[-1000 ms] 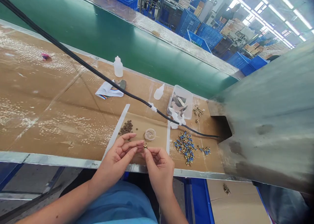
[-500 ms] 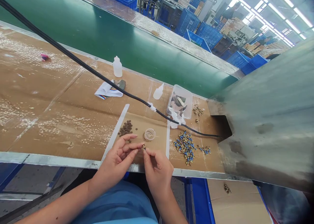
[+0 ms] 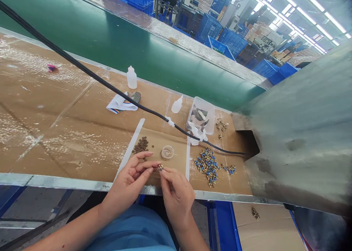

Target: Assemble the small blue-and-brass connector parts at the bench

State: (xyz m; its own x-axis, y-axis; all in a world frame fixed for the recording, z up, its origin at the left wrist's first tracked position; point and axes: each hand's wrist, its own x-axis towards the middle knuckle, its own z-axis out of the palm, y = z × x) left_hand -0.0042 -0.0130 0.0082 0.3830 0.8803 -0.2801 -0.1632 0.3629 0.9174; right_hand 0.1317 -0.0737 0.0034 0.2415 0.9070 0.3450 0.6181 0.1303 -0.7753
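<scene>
- Pinching the part (image 3: 160, 167) at thumb and fingertips, the right hand (image 3: 176, 190) holds it over the sheet (image 3: 167, 136)
- The part lies between both hands, off the right fingertips toward the left hand (image 3: 134, 178), whose forefinger points at it
- Too small to tell its long axis, or whether the left grips it too
- Dish (image 3: 167, 152) just beyond the part; discs (image 3: 141, 145) beyond the left fingers; blue pile (image 3: 208, 163) to the right

Brown for the surface (image 3: 82, 133), with white speckles toward the left edge. Blue with brass-gold on the small parts (image 3: 207, 166) near the front edge; also (a little blurred) on the held piece (image 3: 160, 167). Dark brown for the discs (image 3: 141, 144). Green on the belt (image 3: 115, 34) beyond the back edge.
</scene>
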